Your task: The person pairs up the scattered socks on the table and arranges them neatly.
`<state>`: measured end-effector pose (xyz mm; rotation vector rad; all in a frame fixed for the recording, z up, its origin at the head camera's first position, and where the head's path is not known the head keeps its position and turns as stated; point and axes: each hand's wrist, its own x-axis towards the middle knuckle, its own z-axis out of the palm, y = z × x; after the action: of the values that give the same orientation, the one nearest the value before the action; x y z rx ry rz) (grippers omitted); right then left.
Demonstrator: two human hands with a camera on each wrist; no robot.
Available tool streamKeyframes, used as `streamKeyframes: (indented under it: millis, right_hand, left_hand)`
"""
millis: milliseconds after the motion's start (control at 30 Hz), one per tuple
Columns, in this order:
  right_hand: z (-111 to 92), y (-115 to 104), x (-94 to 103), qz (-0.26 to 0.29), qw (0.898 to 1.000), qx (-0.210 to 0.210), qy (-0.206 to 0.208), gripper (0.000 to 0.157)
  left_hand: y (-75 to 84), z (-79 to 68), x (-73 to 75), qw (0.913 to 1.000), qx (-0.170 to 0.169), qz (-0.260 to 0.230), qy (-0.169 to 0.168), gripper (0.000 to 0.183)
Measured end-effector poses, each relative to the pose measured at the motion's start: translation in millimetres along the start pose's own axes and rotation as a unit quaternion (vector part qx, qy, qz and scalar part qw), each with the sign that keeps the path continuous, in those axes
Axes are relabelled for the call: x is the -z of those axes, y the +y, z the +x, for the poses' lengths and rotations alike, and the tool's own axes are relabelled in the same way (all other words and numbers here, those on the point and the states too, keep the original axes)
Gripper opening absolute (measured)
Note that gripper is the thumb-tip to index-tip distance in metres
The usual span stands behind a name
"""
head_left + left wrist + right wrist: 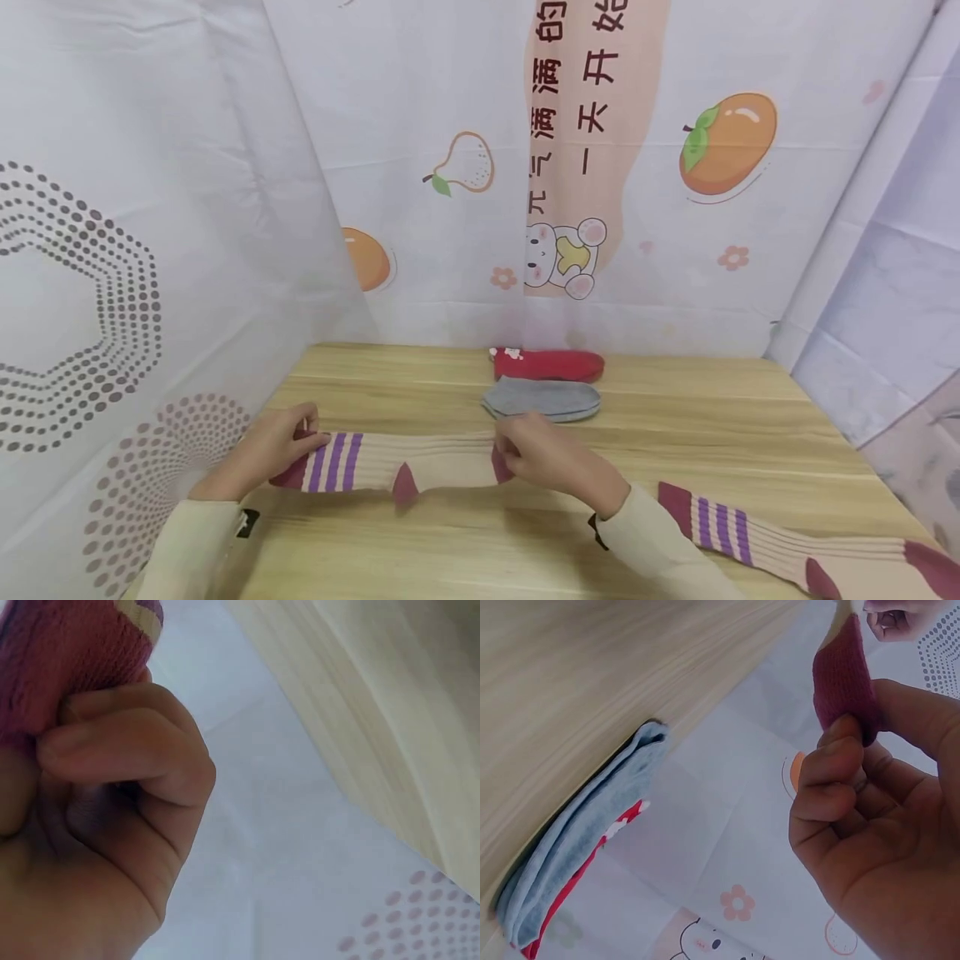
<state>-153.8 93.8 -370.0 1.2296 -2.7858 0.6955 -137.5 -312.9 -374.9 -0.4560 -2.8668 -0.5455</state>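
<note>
A cream sock (450, 462) with purple stripes and a maroon heel is stretched sideways between both hands, above the wooden table. My left hand (273, 442) pinches its maroon cuff, which fills the upper left corner of the left wrist view (75, 660). At the other end, my right hand (551, 458) grips the maroon toe (845, 679) between thumb and curled fingers. A matching striped sock (780, 546) lies flat at the right front of the table, partly past the edge of the head view.
Behind the right hand lie folded grey socks (543, 398), with red socks (558, 364) just beyond them. The wooden table (420, 550) ends at a printed white curtain (450, 83) at the back. Another white sheet (210, 317) hangs along the left side.
</note>
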Motion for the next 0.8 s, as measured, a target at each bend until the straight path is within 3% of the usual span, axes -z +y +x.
streamKeyframes:
  millis: [300, 800]
  right_hand:
    - [-26.9, 9.2, 4.7, -0.015, 1.000, -0.006, 0.005, 0.019]
    - [-62.8, 32.5, 17.9, 0.002, 0.999, -0.035, -0.019, 0.020]
  left_hand:
    - [19.6, 15.5, -1.7, 0.9991, -0.021, -0.023, -0.029, 0.026]
    - [52.9, 29.3, -26.2, 0.9918, -0.066, -0.059, -0.092, 0.027]
